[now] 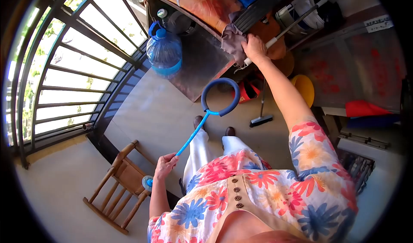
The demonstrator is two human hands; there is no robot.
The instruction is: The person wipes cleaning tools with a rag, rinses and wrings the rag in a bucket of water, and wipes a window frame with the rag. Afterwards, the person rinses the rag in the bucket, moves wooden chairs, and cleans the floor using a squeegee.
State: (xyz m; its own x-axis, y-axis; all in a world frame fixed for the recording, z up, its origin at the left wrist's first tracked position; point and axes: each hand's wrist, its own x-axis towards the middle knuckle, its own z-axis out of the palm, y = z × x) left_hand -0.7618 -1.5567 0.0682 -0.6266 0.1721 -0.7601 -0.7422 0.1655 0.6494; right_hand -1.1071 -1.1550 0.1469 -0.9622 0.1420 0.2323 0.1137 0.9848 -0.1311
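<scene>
My left hand [165, 165] is closed around the lower part of a light-blue stick [192, 135]. At the far end of the stick is a dark-blue padded ring [204, 94], held above the floor. A round light-blue piece [147, 183] shows below that hand; whether it belongs to the stick I cannot tell. My right hand [254, 47] reaches far forward and is closed on a crumpled grey cloth [232, 44] at the cabinet's edge. Close beside it runs a white pole [272, 42], and whether the fingers touch the pole is unclear.
A large water bottle [164, 54] stands on the dark cabinet top [195, 54]. A small wooden chair [124, 178] is at the left, near the barred window [73, 71]. A brush [261, 121], a red container [248, 91] and a yellow bucket [303, 89] are at the right.
</scene>
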